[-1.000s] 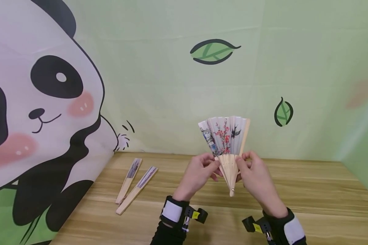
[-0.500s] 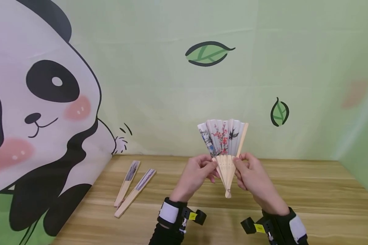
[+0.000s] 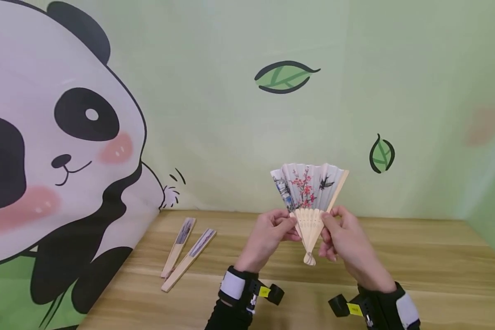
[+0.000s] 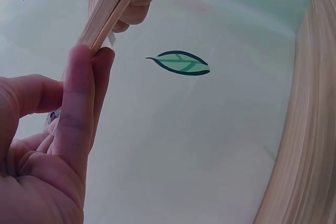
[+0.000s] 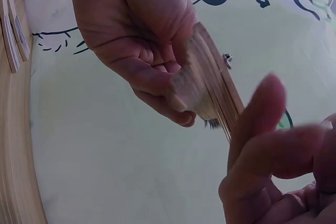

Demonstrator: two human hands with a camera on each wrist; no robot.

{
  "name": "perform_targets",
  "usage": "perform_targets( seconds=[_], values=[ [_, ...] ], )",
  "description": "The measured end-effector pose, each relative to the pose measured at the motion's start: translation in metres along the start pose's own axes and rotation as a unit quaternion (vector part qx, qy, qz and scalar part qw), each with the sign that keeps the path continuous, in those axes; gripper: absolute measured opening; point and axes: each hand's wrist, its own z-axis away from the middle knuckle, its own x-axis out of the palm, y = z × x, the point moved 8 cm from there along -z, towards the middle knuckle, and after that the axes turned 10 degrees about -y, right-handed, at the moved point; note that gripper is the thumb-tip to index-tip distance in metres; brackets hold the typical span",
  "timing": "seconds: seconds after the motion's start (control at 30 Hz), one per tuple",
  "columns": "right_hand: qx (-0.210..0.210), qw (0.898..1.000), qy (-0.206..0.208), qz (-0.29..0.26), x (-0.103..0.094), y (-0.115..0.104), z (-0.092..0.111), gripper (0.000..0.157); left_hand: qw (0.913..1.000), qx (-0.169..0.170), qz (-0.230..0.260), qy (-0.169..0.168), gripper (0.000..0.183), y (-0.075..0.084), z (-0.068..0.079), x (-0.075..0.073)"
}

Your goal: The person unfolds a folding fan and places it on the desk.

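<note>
A folding fan (image 3: 309,197), partly spread, is held upright above the table between both hands. Its pale leaf shows red blossoms and a dark bird, over light wooden ribs joined at a pivot below. My left hand (image 3: 271,233) pinches the left edge of the ribs between thumb and fingers. At the right outer rib, my right hand (image 3: 343,236) pinches with thumb and fingers. In the left wrist view the fan's ribs (image 4: 113,9) are seen edge-on above the left fingers (image 4: 76,108). The right wrist view shows the ribs (image 5: 210,77) between the two hands.
Two folded fans lie on the wooden table (image 3: 429,261) to the left: a shorter-looking one (image 3: 178,247) and another (image 3: 189,260), their lower ends touching or nearly so. Behind the table stands a green backdrop (image 3: 214,114) printed with a panda and leaves.
The fan has spread wider, its right edge swinging out to the right with my right hand. My left hand keeps its hold. The whole view has shifted slightly.
</note>
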Motion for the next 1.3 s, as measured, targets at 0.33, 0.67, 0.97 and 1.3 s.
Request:
perform_targets(
  seconds=[0.33, 0.67, 0.97, 1.3],
  values=[
    [-0.011, 1.0, 0.003, -0.024, 0.008, 0.003, -0.006, 0.015, 0.9998, 0.006, 0.009, 0.019, 0.022, -0.002, 0.005, -0.007],
    [-0.035, 0.997, 0.02, -0.059, 0.012, 0.002, -0.007, 0.012, 0.9989, 0.012, 0.012, 0.044, 0.021, 0.002, 0.011, -0.013],
    [-0.048, 0.994, 0.048, -0.081, 0.005, 0.002, -0.005, 0.012, 0.9976, 0.023, 0.017, 0.063, 0.014, 0.005, 0.007, -0.014],
    [-0.054, 0.992, 0.066, -0.096, 0.004, -0.001, -0.004, 0.013, 0.9959, 0.039, 0.027, 0.077, 0.014, 0.011, 0.007, -0.016]
  ],
)
